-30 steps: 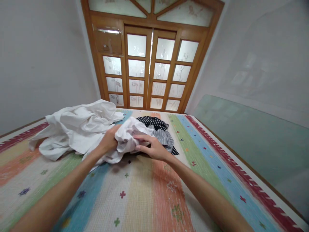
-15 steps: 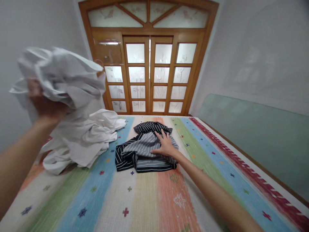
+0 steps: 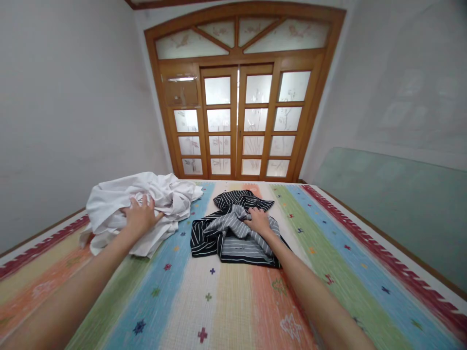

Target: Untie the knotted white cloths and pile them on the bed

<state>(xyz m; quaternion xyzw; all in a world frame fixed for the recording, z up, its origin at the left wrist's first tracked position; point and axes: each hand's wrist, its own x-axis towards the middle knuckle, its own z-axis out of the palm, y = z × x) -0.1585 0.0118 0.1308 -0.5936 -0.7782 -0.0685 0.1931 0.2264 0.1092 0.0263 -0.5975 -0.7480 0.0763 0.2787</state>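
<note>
My left hand point(image 3: 140, 216) lies with fingers spread on a heap of crumpled white cloth point(image 3: 109, 206) at the left of the bed. My right hand point(image 3: 258, 221) has its fingers curled into a black and grey striped garment point(image 3: 228, 233) bunched in the middle of the bed, gripping a fold of it. Both garments rest on a striped, many-coloured bedcover point(image 3: 219, 301) with small cross marks.
A wooden double door point(image 3: 239, 126) with frosted glass panes stands beyond the bed's far end. Plain walls run on the left and right; a pale green panel point(image 3: 394, 204) lines the right wall beside the bed's edge.
My left hand lifted the white cloth off the striped garment, swung it left and set it down on the white heap. My right hand moved onto the striped garment and closed on it.
</note>
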